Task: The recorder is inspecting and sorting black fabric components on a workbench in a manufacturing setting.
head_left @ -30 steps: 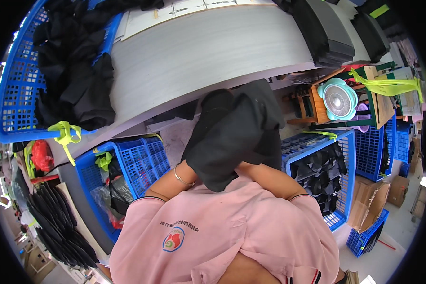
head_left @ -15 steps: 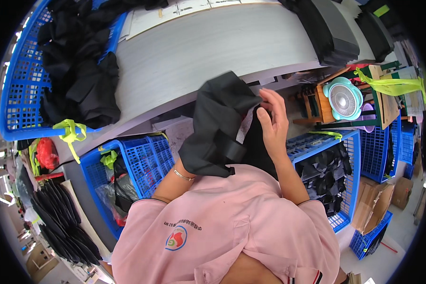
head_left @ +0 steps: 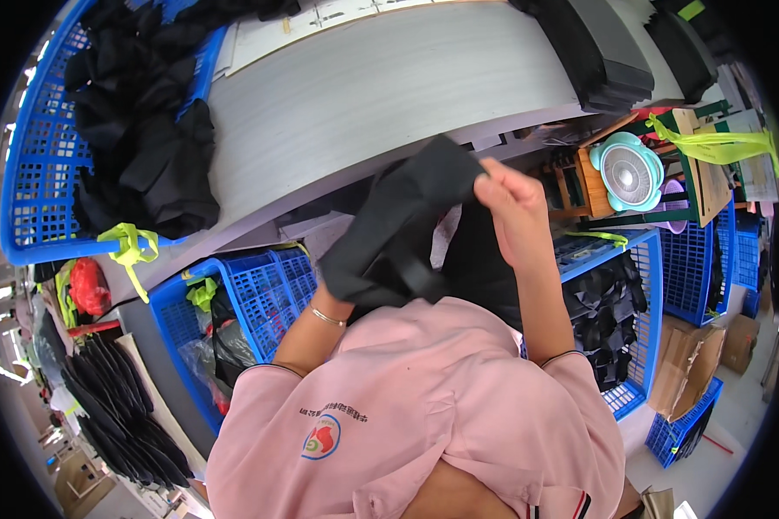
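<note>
Two hands | right hand (head_left: 512,208) grip pinches black cloth (head_left: 398,229) | left hand hidden, grip unclear | brown carton (head_left: 685,368) floor-right

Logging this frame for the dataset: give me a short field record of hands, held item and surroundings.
right hand: raised, fingers pinching the top edge of the black fabric piece
left hand: hidden under the fabric; wrist with thin bracelet shows
table: grey, bare in the middle
left of table: blue basket of black fabric
under table: blue crates
right side: small teal fan
</note>
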### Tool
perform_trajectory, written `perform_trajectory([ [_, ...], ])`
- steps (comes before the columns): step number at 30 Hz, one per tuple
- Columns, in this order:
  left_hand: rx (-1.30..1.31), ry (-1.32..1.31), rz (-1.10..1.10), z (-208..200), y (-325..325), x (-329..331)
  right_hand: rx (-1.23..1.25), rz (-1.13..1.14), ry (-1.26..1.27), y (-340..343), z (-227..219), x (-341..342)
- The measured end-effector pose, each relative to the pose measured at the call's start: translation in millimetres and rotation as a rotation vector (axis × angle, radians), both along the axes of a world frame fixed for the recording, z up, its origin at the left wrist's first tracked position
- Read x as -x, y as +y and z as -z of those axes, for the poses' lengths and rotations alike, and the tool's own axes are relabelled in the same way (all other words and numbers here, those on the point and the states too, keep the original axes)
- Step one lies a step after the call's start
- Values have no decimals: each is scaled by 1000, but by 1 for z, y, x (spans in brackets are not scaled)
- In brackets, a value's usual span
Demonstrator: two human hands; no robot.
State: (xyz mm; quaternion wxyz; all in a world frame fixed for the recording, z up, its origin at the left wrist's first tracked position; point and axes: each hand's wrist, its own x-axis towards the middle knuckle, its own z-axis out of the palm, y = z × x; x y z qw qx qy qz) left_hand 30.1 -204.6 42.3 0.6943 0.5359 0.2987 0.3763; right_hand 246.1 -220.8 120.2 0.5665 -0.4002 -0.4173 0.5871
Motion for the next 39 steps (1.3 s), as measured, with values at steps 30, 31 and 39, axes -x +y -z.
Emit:
perform_trajectory([
  [30, 283, -344, 29, 32, 64, 67, -423, -79, -990, 15, -8, -33],
  [31, 275, -340, 35, 34, 65, 75, -399, 10, -947, 27, 0, -32],
  [39, -29, -7, -272, 7, 69, -8, -149, 267, -255, 175, 33, -37],
])
